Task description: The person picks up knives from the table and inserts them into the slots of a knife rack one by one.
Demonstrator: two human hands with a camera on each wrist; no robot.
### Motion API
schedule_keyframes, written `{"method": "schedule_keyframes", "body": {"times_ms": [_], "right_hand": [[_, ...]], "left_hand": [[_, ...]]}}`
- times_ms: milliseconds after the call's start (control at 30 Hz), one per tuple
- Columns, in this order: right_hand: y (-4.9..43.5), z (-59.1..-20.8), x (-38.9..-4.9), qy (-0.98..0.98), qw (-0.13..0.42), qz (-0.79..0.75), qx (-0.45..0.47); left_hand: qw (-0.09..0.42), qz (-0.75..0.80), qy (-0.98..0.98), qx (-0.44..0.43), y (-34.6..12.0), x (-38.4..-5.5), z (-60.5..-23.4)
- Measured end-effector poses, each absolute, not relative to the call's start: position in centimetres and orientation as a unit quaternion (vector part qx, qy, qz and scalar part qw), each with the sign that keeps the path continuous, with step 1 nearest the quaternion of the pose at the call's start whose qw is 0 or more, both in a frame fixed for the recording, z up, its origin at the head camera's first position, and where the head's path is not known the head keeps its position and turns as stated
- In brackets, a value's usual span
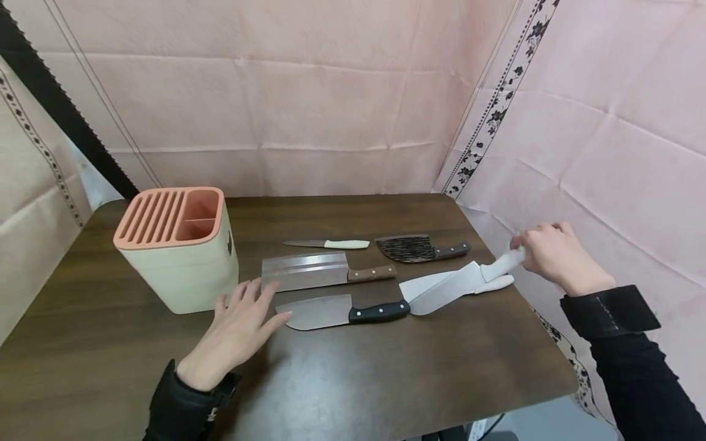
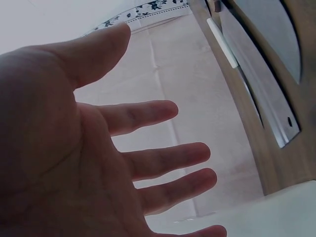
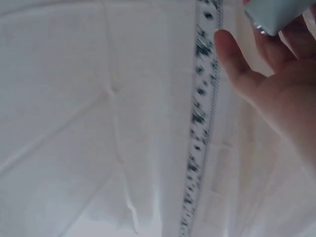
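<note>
My right hand (image 1: 557,254) holds the end of the white handle of a kitchen knife (image 1: 449,291) at the table's right edge. In the right wrist view, the butt of that white handle (image 3: 279,15) lies against the fingers, with the thumb apart from it. Its broad blade slants left across a second white-handled knife (image 1: 496,283). With fingers spread, my left hand (image 1: 237,327) hovers by the blades of a wooden-handled cleaver (image 1: 303,271) and a black-handled knife (image 1: 322,312). Nothing is in its palm in the left wrist view.
A pale green knife block (image 1: 182,275) with a pink slotted top stands at left. Behind the cleaver lie a small white-handled knife (image 1: 344,244) and a dark-patterned cleaver (image 1: 408,248). Pink cloth (image 1: 331,110) hangs behind the brown table (image 1: 353,380).
</note>
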State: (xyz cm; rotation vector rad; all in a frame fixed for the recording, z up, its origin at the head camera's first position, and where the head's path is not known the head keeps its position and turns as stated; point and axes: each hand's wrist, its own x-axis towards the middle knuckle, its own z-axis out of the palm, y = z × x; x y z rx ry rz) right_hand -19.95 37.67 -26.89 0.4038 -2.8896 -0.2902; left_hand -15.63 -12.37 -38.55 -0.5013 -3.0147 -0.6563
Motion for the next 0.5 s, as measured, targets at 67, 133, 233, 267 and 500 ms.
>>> {"method": "schedule_keyframes", "body": {"times_ms": [67, 133, 233, 267, 500], "right_hand": [[36.4, -25.5, -20.0, -0.978, 0.104, -0.102, 0.152], [35.2, -24.3, -20.0, -0.977, 0.096, -0.101, 0.163], [33.6, -22.7, -20.3, -0.977, 0.070, -0.095, 0.178], [33.1, -22.3, -20.4, -0.978, 0.059, -0.090, 0.181], [30.6, -19.9, -21.6, -0.978, -0.013, -0.042, 0.205]], "left_hand": [[0.013, -0.206, -0.965, -0.164, -12.2, -15.6, -38.3], [0.019, -0.204, -0.964, -0.170, -12.1, -15.5, -38.0], [0.026, -0.197, -0.964, -0.179, -11.8, -15.3, -37.6], [0.028, -0.197, -0.963, -0.181, -11.7, -15.3, -37.5], [0.028, -0.197, -0.965, -0.174, -11.6, -15.0, -37.0]]}}
